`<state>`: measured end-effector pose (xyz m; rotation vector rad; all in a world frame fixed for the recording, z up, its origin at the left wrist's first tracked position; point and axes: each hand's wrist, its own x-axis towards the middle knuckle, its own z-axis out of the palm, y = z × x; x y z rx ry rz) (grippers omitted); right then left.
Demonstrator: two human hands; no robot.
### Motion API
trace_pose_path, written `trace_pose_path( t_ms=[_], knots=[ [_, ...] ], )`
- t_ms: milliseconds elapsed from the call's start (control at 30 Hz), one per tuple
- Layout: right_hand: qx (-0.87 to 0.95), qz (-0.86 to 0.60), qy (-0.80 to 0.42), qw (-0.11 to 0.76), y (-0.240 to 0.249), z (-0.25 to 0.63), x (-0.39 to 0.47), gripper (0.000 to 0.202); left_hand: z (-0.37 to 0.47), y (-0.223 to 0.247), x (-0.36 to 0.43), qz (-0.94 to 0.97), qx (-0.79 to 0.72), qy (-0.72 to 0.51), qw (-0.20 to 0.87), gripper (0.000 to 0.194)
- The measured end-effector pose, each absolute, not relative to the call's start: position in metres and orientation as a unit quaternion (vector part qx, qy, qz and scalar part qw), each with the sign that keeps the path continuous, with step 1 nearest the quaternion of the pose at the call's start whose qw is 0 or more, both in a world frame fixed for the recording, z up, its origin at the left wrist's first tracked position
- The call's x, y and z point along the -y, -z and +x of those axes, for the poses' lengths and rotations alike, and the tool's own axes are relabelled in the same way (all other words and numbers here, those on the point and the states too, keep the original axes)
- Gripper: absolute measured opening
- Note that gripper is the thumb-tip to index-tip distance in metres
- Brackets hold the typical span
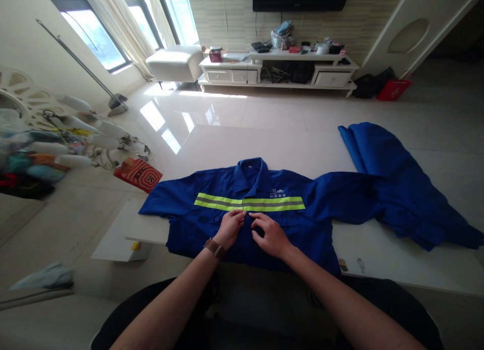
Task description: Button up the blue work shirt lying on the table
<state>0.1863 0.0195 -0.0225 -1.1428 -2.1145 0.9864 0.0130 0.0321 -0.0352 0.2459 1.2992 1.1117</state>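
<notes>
A blue work jacket (204, 229) lies spread front up, with its collar away from me. A yellow-green and grey reflective strip (274, 204) crosses its chest, and white lettering shows above the strip on the right. My left hand (229, 229), with a brown-strapped watch on the wrist, pinches the jacket's front edge just below the strip. Right beside it, my right hand (271, 235) has curved fingers, with a gap between thumb and forefinger. Its fingertips touch or nearly touch the jacket front; I see nothing held in them.
Under the jacket is a white table (295, 143). More blue cloth (393, 158) lies bunched at its right, and a small key-like item (360, 264) near the front edge. A red patterned bag (139, 174) stands at the left. A white TV cabinet (230, 76) is across the room.
</notes>
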Motion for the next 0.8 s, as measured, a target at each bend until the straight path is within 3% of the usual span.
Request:
trace_pose_path(
  t_ms=[800],
  knots=[
    [0.814,-0.415,-0.335,0.229,0.0162,0.1873,-0.0191,0.017,0.0142,0.0293,-0.0319,0.097,-0.573,-0.49,0.65,0.022]
  ],
)
